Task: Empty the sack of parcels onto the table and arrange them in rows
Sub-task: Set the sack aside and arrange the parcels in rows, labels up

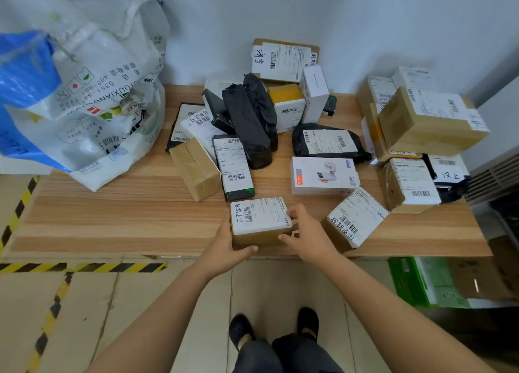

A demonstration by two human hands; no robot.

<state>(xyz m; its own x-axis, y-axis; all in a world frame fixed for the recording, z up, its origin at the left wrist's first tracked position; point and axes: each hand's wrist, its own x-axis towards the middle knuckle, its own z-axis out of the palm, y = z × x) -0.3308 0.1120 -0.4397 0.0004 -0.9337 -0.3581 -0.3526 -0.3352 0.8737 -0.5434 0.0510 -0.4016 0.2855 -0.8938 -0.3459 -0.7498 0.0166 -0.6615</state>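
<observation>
A small brown cardboard parcel (pixel 259 221) with a white label sits near the front edge of the wooden table (pixel 126 212). My left hand (pixel 224 246) grips its left front corner, thumb under the front face. My right hand (pixel 306 232) holds its right side, fingers curled round the corner. A white and blue woven sack (pixel 84 100) slumps at the table's left end against the wall. Several parcels lie jumbled across the middle: a black wrapped bundle (pixel 247 123), a white product box (pixel 323 176), a labelled box (pixel 355 218) just right of my right hand.
A stack of brown boxes (pixel 427 120) fills the table's right end. More parcels lean on the back wall (pixel 283 59). Yellow and black hazard tape (pixel 84 267) marks the floor. A green and white carton (pixel 421 283) lies on the floor at right.
</observation>
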